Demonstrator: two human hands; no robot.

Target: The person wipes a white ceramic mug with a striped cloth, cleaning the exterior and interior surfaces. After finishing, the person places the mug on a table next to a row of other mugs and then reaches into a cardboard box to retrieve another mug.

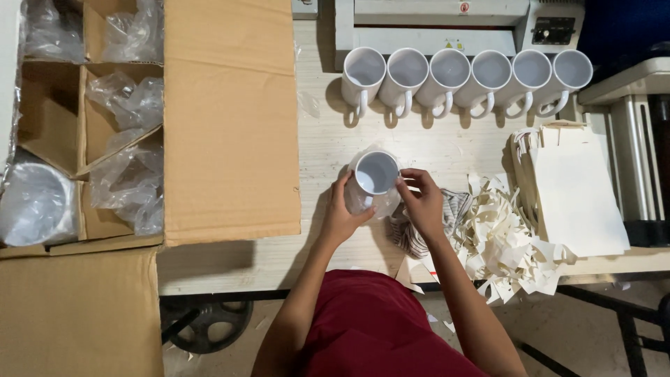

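A white mug [375,174] stands upright over the pale wooden table [328,139], half wrapped in a clear plastic bag [363,202]. My left hand [342,216] grips the bagged lower part of the mug from the left. My right hand [422,199] pinches the mug's right rim with thumb and fingers. Both forearms come up from the bottom edge.
Several white mugs [467,77] stand in a row at the back by a machine [433,21]. An open cardboard box [230,119] with dividers and bagged mugs [38,202] fills the left. A striped cloth [419,234], paper scraps [502,237] and paper bags [572,188] lie right.
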